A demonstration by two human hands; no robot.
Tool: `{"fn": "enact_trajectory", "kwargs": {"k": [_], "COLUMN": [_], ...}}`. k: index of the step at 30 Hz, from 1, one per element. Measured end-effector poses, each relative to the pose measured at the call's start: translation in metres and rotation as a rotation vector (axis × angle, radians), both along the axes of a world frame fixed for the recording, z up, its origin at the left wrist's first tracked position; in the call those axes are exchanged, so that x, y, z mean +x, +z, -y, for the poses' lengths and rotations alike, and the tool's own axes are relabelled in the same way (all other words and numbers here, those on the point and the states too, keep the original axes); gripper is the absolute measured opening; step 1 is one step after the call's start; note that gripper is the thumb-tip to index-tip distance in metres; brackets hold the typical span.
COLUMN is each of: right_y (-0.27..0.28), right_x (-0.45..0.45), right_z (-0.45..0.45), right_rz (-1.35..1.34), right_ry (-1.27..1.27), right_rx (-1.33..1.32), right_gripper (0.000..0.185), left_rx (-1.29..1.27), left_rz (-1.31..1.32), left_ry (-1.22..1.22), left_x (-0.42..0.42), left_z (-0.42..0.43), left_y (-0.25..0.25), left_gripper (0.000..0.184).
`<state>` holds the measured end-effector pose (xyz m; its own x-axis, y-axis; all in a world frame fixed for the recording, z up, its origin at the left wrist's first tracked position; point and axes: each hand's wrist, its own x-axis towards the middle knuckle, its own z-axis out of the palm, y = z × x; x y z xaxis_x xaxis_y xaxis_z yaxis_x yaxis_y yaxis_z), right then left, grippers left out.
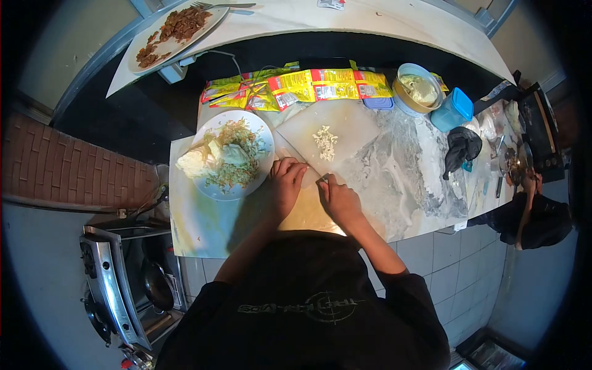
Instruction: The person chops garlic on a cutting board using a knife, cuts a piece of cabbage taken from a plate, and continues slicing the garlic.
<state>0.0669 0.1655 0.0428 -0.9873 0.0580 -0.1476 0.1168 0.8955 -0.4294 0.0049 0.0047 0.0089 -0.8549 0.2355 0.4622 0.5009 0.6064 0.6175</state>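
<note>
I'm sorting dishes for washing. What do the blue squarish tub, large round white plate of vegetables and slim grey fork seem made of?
Blue squarish tub: likely plastic, faintly shiny; rounded, moulded-looking corners suggest it.
Large round white plate: smooth, perhaps glazed ceramic by its soft sheen, though melamine could look alike.
Slim grey fork: probably metal, satin, going by its silvery tone.

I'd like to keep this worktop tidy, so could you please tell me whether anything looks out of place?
Only one thing stands out: the pale leafy chunk juts past the left rim of the white plate, so it could perhaps slip off. Nothing on the worktop looks clearly spilled or damaged.
</note>
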Motion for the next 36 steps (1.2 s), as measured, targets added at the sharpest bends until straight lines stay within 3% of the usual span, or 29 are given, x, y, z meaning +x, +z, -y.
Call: {"fn": "enact_trajectory", "kwargs": {"k": [7,12,36], "right_y": [0.004,0.004,0.008], "right_x": [-0.002,0.003,0.007], "right_z": [-0.017,-0.019,-0.017], "right_rz": [-0.005,0.000,0.055], "right_ry": [-0.048,-0.015,-0.029], "right_rx": [0.032,-0.223,-0.204], "right_gripper": [0.039,0.041,0.040], "left_rx": [-0.003,-0.009,-0.023], "left_rz": [-0.038,-0.058,-0.001], "left_ry": [-0.014,-0.030,-0.035], "left_x": [-0.001,-0.001,-0.003], "left_z": [0.001,0.000,0.000], "left_y": [-0.005,-0.005,0.003], "left_gripper": [0.013,0.016,0.016]}}
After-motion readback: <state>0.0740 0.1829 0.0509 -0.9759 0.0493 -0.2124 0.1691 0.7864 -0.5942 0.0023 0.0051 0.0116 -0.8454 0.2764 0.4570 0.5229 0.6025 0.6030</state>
